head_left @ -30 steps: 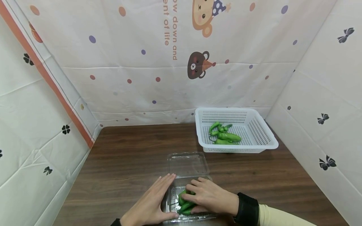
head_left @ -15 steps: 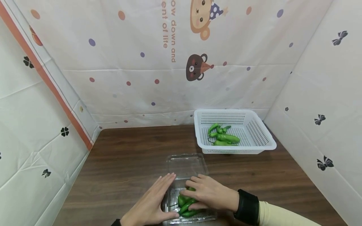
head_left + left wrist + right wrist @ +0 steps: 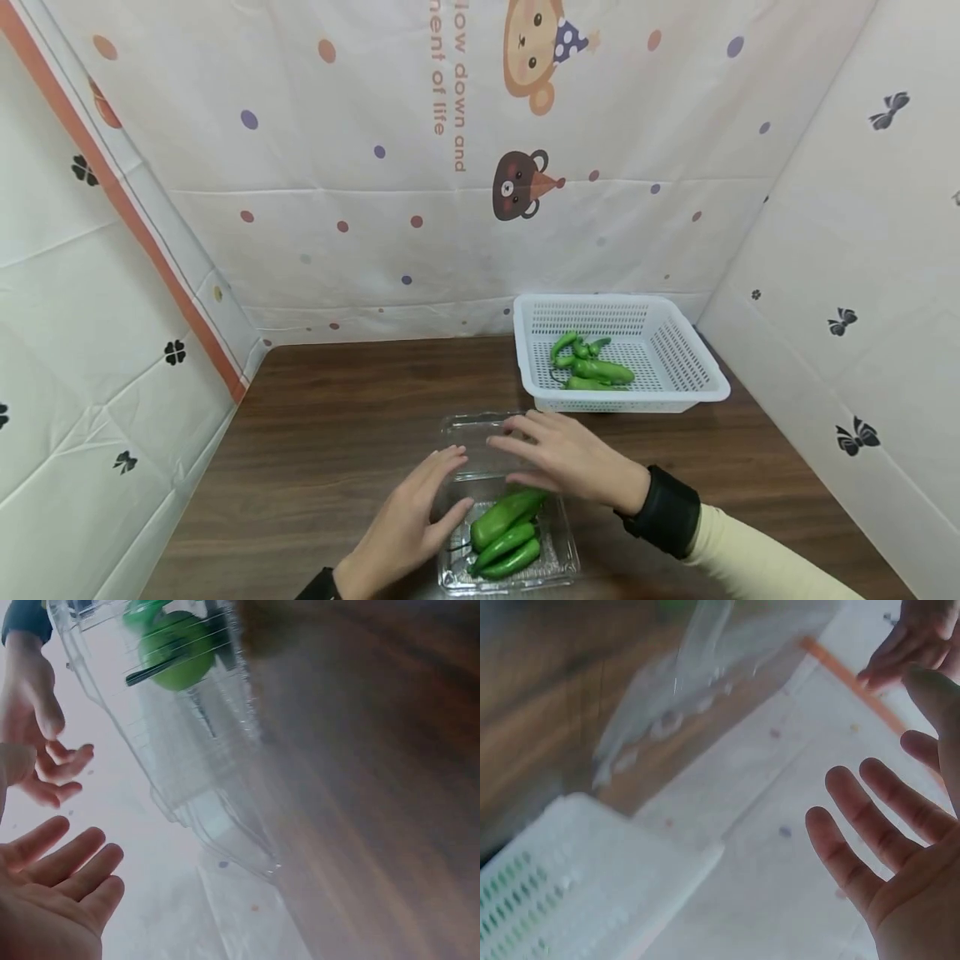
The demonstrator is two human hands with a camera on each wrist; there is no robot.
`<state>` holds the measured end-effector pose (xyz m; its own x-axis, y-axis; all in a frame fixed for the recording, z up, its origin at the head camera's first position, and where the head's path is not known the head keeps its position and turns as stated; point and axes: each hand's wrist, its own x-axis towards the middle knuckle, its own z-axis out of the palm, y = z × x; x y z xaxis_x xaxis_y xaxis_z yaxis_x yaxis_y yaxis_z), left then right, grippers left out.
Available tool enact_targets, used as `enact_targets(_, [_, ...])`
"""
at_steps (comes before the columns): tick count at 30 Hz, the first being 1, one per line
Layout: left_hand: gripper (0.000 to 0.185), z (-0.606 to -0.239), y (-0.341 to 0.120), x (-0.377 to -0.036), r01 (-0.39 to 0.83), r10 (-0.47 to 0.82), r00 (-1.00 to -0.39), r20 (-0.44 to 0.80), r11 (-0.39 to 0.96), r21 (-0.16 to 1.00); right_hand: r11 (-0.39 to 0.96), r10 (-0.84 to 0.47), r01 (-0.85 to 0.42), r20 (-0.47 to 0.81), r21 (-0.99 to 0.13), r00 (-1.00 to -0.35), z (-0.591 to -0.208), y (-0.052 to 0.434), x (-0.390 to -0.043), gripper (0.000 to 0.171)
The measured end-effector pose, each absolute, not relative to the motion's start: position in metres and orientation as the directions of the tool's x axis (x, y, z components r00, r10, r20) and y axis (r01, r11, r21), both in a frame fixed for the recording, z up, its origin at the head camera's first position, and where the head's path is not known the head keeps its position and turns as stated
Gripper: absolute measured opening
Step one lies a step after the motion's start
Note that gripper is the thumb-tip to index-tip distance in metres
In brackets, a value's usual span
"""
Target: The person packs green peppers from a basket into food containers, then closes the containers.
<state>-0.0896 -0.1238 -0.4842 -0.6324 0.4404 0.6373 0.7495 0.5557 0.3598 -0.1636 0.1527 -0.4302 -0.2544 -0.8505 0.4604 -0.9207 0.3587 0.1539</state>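
Several green peppers (image 3: pixel 504 546) lie side by side in a clear plastic clamshell box (image 3: pixel 558 542), whose lid (image 3: pixel 480 432) is folded back away from the person. My left hand (image 3: pixel 408 517) hovers at the box's left side, fingers extended and nothing in them. Over the hinge and lid, my right hand (image 3: pixel 566 454) is raised with loosely spread fingers, holding nothing. In the left wrist view the left palm (image 3: pixel 52 900) shows bare, beside the box wall and a round pepper end (image 3: pixel 176 652). The right palm (image 3: pixel 922 892) is likewise bare in the right wrist view.
A white perforated basket (image 3: pixel 697 379) stands at the back right of the brown wooden table (image 3: pixel 322 433), with several green peppers (image 3: pixel 600 369) inside. Patterned cloth walls (image 3: pixel 360 250) enclose the table at the back and both sides.
The right hand has let go of the peppers in the box and risen away toward the lid. The left hand has lifted slightly off the box's left edge.
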Motion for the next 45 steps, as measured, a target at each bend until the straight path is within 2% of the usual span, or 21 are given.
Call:
enact_targets(4, [0.043,-0.479,-0.118,-0.095,0.779,0.421,-0.588,0.691,0.523,0.346,0.397,-0.83,-0.9,0.488,0.177,-0.27,-0.42,0.164,-0.179,0.059])
enact_targets(12, [0.038,-0.466,-0.106,-0.107,0.819,0.429,-0.523,0.736,0.493,0.295,0.476,-0.804,-0.866,0.475,0.155,-0.357,-0.404,0.188,-0.208,0.056])
enact_targets(20, [0.039,-0.461,-0.095,-0.116,0.832,0.453,-0.508,0.733,0.48,0.279,0.528,-0.762,-0.842,0.499,0.108,-0.414,-0.403,0.214,-0.238,0.053])
enact_targets(24, [0.038,-0.461,-0.092,-0.118,0.833,0.457,-0.507,0.73,0.478,0.279,0.577,-0.735,-0.811,0.492,0.091,-0.467,-0.402,0.228,-0.254,0.049])
enact_targets(28, [0.039,-0.459,-0.09,-0.12,0.835,0.462,-0.503,0.731,0.477,0.273,0.652,-0.696,-0.754,0.458,0.081,-0.553,-0.399,0.242,-0.267,0.05])
enact_targets(34, [0.04,-0.454,-0.084,-0.123,0.84,0.475,-0.493,0.729,0.477,0.258,0.727,-0.656,-0.686,0.339,0.04,-0.675,-0.394,0.259,-0.287,0.05])
enact_targets(38, [0.039,-0.452,-0.08,-0.124,0.845,0.483,-0.486,0.728,0.473,0.25,0.759,-0.629,-0.651,0.289,0.024,-0.722,-0.395,0.269,-0.305,0.049])
enact_targets(45, [0.039,-0.449,-0.073,-0.124,0.858,0.492,-0.466,0.735,0.455,0.239,0.789,-0.605,-0.613,0.231,0.042,-0.762,-0.404,0.277,-0.323,0.044])
